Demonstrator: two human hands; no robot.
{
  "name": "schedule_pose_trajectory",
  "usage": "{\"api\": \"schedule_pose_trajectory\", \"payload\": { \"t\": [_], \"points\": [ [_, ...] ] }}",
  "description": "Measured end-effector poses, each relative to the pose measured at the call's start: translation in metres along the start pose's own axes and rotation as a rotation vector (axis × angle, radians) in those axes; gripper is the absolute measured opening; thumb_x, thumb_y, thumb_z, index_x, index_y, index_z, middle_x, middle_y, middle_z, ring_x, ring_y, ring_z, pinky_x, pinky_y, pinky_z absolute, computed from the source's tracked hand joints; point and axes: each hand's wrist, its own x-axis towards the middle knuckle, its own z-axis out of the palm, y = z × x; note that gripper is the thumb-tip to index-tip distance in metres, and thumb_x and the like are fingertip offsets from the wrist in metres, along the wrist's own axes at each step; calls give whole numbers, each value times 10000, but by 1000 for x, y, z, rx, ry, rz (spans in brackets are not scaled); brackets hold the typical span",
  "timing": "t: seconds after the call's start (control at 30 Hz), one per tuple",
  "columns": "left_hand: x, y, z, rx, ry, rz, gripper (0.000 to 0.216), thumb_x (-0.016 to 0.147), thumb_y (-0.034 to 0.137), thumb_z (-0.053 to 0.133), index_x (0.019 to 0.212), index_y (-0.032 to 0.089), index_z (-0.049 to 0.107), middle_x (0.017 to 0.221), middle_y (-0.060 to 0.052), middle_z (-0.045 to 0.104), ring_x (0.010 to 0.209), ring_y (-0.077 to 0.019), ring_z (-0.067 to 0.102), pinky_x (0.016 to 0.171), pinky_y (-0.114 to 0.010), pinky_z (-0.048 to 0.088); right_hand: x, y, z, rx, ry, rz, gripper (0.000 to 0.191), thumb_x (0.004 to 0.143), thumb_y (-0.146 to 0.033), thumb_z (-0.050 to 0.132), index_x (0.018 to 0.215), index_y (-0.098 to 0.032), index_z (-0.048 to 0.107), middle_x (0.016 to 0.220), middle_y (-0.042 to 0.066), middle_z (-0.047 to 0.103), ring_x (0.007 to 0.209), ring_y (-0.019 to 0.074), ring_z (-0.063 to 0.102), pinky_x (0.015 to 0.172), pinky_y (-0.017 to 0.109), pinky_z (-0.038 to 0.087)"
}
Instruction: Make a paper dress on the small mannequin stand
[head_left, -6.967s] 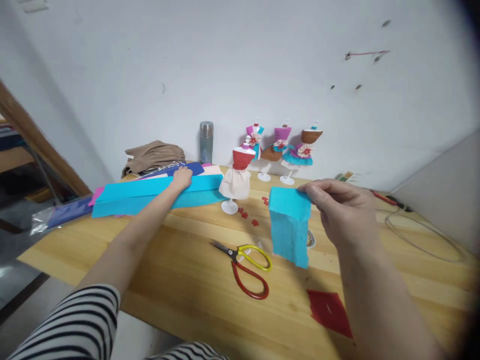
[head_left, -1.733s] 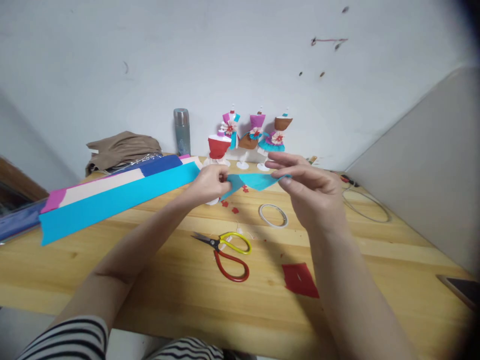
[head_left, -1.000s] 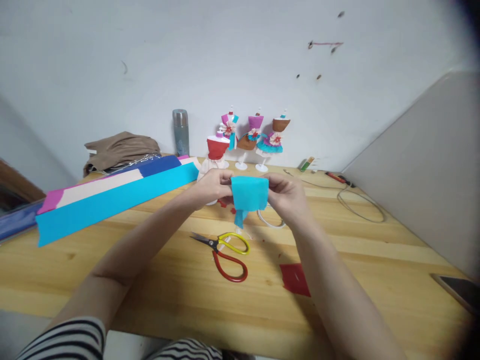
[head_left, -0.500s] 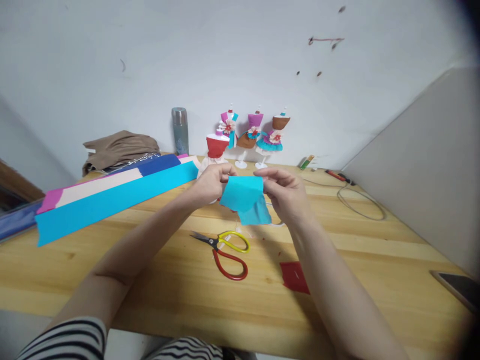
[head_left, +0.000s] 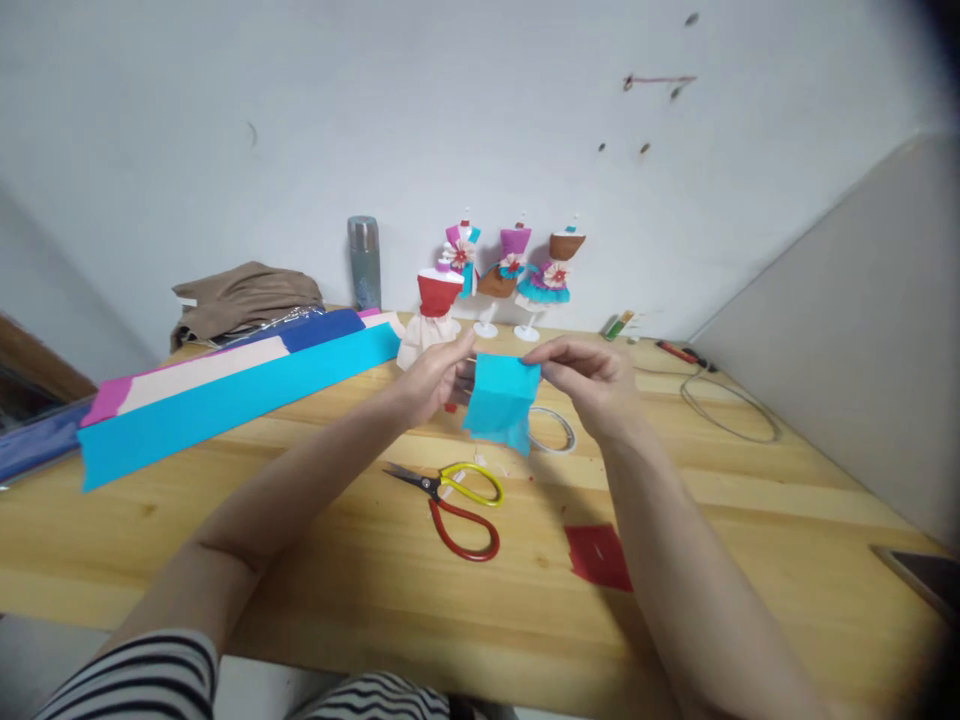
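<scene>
A small folded piece of turquoise crepe paper hangs above the wooden table. My left hand pinches its upper left corner, and my right hand pinches its upper right corner. Both hands are closed on the paper, held in front of me at mid table. Scissors with one yellow and one red handle lie just below the hands. A white tape ring lies under my right hand.
Long folded crepe sheets, turquoise in front, stretch across the left. Several small dress forms in paper dresses, a metal flask and brown cloth stand at the back. A red scrap, a cable and a phone lie right.
The turquoise piece went from hanging in my right hand alone to being held by both hands. In the last half second it turned more upright and narrower.
</scene>
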Motion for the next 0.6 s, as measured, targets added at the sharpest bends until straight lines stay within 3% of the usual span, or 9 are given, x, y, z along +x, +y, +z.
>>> {"api": "schedule_pose_trajectory", "payload": {
  "t": [0.07, 0.17, 0.3, 0.43, 0.6],
  "points": [
    [-1, 0, -1, 76, -13, 3, 393, 798, 509, 737, 757, 142, 603, 639, 3, 612, 570, -98, 588, 553, -219, 444, -2, -7, 2, -49, -54, -12, 107, 709, -353, 730, 696, -247, 729, 680, 14, 701, 655, 181, 627, 641, 333, 518],
    [0, -2, -4, 192, 38, 10, 316, 722, 376, 826, 780, 132, 634, 621, 17, 602, 514, -67, 537, 507, -198, 393, -4, -14, 6, -108, -125, -7, 209, 745, -437, 714, 719, -230, 715, 693, 20, 687, 664, 177, 614, 653, 331, 502],
    [0, -5, -4, 263, 110, 33, 166, 779, 250, 752, 780, 131, 636, 600, 21, 596, 486, -53, 507, 484, -187, 364, -4, -13, 13, -81, -110, 64, 349, 722, -530, 738, 866, -215, 697, 699, 5, 653, 641, 158, 579, 620, 308, 482],
    [-1, -3, 1, 270, 119, 29, 153, 813, 224, 698, 730, 126, 615, 562, 41, 552, 461, -45, 472, 461, -177, 341, -2, 0, 20, -46, -182, 237, 370, 636, -517, 819, 688, -200, 635, 595, -12, 604, 549, 133, 533, 521, 274, 450],
    [0, -3, 3, 228, 93, 38, 326, 867, 278, 657, 595, 139, 542, 479, 69, 427, 403, -26, 341, 416, -184, 243, -2, 10, 21, -10, -134, 275, 368, 632, -491, 836, 605, -206, 605, 536, -19, 555, 498, 112, 472, 467, 262, 401]
  ]
}}
